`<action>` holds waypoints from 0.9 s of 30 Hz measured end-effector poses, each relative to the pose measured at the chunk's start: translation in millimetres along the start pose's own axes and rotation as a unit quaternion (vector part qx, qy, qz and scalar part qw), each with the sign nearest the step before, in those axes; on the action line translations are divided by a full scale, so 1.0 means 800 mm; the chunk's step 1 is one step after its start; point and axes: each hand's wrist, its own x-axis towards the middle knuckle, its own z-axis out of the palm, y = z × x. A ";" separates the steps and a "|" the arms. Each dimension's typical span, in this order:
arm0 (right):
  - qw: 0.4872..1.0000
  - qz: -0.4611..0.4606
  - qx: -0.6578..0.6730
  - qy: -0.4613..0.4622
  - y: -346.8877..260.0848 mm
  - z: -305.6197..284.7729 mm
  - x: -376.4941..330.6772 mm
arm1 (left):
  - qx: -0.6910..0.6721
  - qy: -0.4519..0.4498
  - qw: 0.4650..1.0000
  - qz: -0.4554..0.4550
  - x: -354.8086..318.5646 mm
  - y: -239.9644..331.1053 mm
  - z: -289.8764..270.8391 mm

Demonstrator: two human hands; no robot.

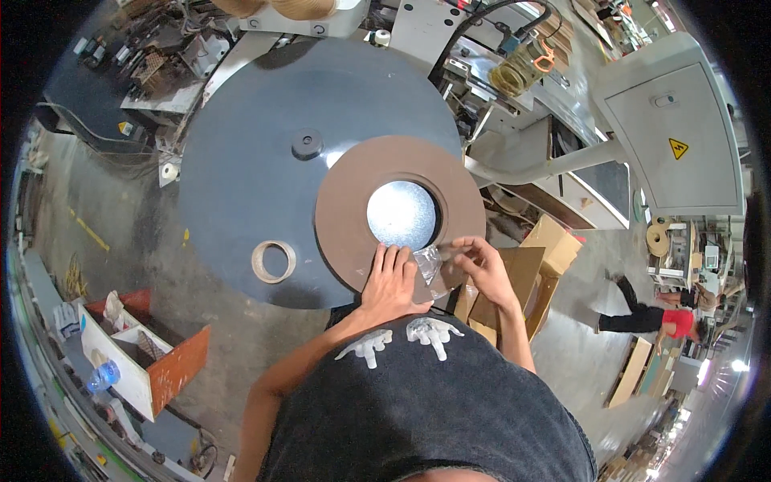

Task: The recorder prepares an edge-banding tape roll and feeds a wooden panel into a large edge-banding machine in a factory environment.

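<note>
The left hand (391, 277) lies flat, fingers spread and its grip released, pressing on the near rim of the brown ring-shaped reel (377, 210) just below centre of the frame. The right hand (479, 269) sits just beside it, to the right, fingertips pinched on a crumpled strip of clear film (430, 263) that runs between the two hands at the reel's lower edge. The reel rests on the large dark round table (265, 153), overhanging its lower right side, with a shiny metal disc (401, 214) showing through its middle hole.

My judgement is that the film is the weak point: it is already wrinkled, so a pull at an angle could tear it or let it fold onto itself. The reel overhangs the table, so a heavy press from the flat hand on that rim could tip or slide it. The roll of tape (273, 261) lies near the table's lower edge, where a knock could send it to the floor.

Counted: one brown reel, one metal disc, one strip of film, one roll of tape, one black hub (307, 143) in the table's centre, two hands at work. Several cardboard boxes (530, 265) stand at right of centre; their exact number is hard to tell. One other person (666, 317) bends over at the right edge.
</note>
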 end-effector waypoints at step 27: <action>0.813 -0.059 -0.579 0.016 0.010 0.083 0.181 | 0.014 0.023 1.000 0.002 0.006 0.010 0.005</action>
